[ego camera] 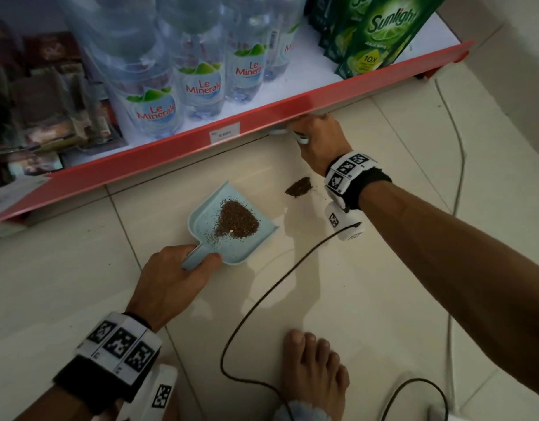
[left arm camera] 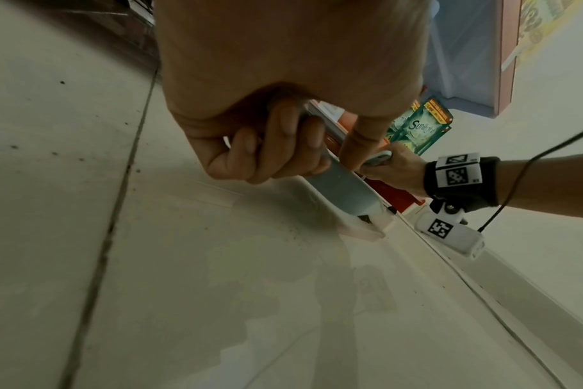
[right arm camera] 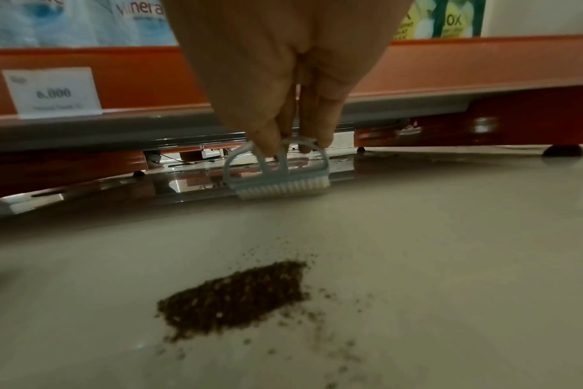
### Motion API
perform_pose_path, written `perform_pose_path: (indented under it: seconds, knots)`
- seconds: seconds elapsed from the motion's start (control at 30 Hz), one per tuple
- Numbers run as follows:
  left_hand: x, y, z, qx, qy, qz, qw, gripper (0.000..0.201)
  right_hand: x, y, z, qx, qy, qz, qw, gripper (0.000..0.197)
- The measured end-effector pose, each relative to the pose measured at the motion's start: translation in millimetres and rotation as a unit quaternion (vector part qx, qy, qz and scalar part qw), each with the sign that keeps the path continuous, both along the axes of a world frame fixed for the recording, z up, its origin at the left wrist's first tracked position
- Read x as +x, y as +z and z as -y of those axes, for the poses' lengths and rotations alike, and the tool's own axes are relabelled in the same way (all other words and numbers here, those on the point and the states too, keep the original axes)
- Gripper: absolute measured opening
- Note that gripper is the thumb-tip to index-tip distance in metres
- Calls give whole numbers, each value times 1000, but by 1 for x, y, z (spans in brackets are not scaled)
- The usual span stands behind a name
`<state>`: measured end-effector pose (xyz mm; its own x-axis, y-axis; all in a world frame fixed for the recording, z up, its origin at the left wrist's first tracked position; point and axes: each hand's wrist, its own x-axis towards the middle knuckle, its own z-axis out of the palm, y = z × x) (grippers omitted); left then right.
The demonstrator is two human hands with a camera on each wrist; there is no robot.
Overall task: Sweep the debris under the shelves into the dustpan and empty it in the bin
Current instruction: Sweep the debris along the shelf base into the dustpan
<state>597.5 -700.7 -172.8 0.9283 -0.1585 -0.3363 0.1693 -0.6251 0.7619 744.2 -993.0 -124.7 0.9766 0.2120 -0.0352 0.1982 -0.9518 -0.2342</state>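
One heap of debris (ego camera: 237, 219) fills the dustpan (ego camera: 201, 220), its handle gripped by left hand (ego camera: 171, 278) fingers; another pile (ego camera: 299, 186) waits, right hand (ego camera: 319, 138) fingers pinching the brush (right arm camera: 278, 179); the bin is unseen.

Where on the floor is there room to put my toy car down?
Bare tile lies left of the dustpan, below the red shelf edge. It is crowded between the dustpan and the right hand: a debris pile sits there, and a black cable runs nearby.

Pale tiled floor (ego camera: 383, 299), dark grout; red-edged shelf (ego camera: 177, 153) with water bottles (ego camera: 201, 89); dim light.
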Motion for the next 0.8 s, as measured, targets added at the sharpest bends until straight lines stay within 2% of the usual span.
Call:
perform_pose_path:
  seconds: [0.07,0.13,0.27,0.33,0.4,0.47,0.57,0.67,0.73,0.8]
  knots:
    - [-1,2,-5,3,8,4,1000,60,-3,6,9,0,68,-32,997,34]
    - [-2,2,-10,6,12,6,1000,60,-4,17,21,23,108,-1,994,26]
    - [-2,-2,-15,5,26,-5,1000,59,4,18,22,48,93,84,991,24]
    - [-2,-3,-14,3,27,-9,1000,58,3,9,11,27,86,73,993,29]
    - [-1,-1,-11,4,21,-11,1000,58,-2,3,7,-4,74,25,997,36]
    - [-1,1,-10,2,13,-8,1000,57,-6,6,12,-3,84,-14,996,33]
    - [-1,2,-13,-1,13,-5,1000,55,-9,20,21,40,126,18,991,21]
    - [-2,1,-14,-2,16,-6,1000,52,-1,22,14,53,128,65,988,24]
    - [-1,0,-13,2,13,-6,1000,50,3,13,1,17,99,64,993,30]
    - [-2,1,-10,4,5,-4,1000,52,2,3,-8,-41,72,22,996,37]
